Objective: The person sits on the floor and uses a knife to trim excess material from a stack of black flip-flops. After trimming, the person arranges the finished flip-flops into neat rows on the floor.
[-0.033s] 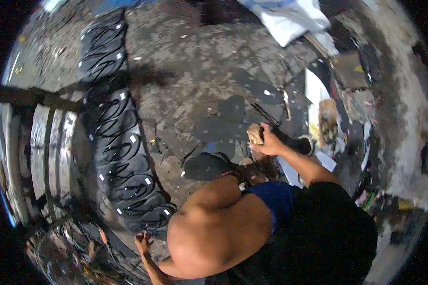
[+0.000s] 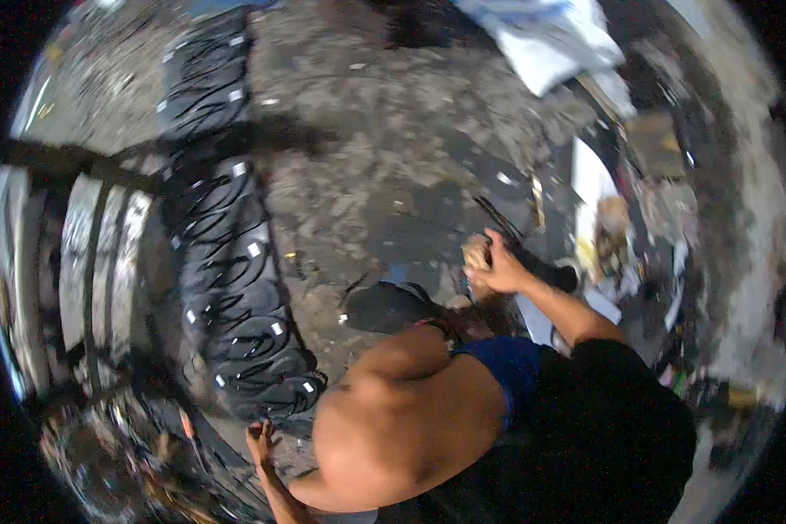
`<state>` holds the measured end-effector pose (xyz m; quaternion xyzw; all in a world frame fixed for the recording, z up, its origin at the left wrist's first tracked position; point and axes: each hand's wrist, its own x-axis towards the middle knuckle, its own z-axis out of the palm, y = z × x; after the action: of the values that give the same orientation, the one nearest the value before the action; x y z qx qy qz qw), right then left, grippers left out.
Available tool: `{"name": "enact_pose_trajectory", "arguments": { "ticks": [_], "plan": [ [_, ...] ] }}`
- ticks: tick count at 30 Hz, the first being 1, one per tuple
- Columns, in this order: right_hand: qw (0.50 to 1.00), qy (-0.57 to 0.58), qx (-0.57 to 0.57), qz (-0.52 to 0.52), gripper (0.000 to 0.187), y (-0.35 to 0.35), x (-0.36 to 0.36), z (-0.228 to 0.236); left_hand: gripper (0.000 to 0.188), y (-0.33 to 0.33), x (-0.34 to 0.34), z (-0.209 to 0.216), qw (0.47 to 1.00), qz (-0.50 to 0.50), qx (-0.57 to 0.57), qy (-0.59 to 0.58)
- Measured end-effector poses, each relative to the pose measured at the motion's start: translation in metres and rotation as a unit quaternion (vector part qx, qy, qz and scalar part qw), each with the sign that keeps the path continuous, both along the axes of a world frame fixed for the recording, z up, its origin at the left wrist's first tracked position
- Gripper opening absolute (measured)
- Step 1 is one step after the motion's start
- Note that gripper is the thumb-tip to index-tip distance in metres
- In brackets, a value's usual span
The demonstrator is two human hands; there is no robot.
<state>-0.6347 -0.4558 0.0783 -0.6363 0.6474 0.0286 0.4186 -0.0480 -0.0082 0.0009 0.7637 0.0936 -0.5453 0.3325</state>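
Observation:
My right hand is closed around a light-brown, rough block-like piece, whose material I cannot make out. It is beside my bent leg, above the dark floor. At the lower left, my left hand is low with its fingers apart and seems to hold nothing. Just beyond it ends a long row of black flip-flops, overlapping one another, with small white tags. Blur hides whether the fingers touch the nearest pair. On my foot is a black flip-flop.
Dark flat sheet pieces lie on the floor ahead. A white sack sits at the far right, with paper and scraps along that side. A slatted rack stands left of the row, above a cluttered heap.
The whole view has shifted slightly, moving the floor and flip-flops right in the picture. My left fingers look more spread. My right hand keeps its hold on the brown piece.

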Motion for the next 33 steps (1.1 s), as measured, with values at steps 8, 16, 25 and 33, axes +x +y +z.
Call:
{"name": "enact_pose_trajectory", "arguments": {
  "ticks": [8,16,25,33],
  "plan": [
    [0.985,-0.022,0.087,0.145,0.092,-0.012,0.006,-0.037,0.074,-0.019,-0.085,0.043,0.995,-0.009,0.055,-0.083],
    [0.952,0.092,0.079,0.28,0.072,-0.055,0.105,-0.012,0.04,-0.004,-0.074,0.052,0.913,-0.096,0.135,-0.374],
    [0.921,0.141,0.101,0.349,0.048,-0.065,0.144,0.019,0.037,0.032,0.187,-0.036,0.494,-0.394,0.356,-0.688],
    [0.874,0.033,-0.069,0.481,0.035,-0.051,0.244,0.054,0.035,-0.005,0.164,0.025,0.692,-0.344,0.199,-0.602]
  ]
}}
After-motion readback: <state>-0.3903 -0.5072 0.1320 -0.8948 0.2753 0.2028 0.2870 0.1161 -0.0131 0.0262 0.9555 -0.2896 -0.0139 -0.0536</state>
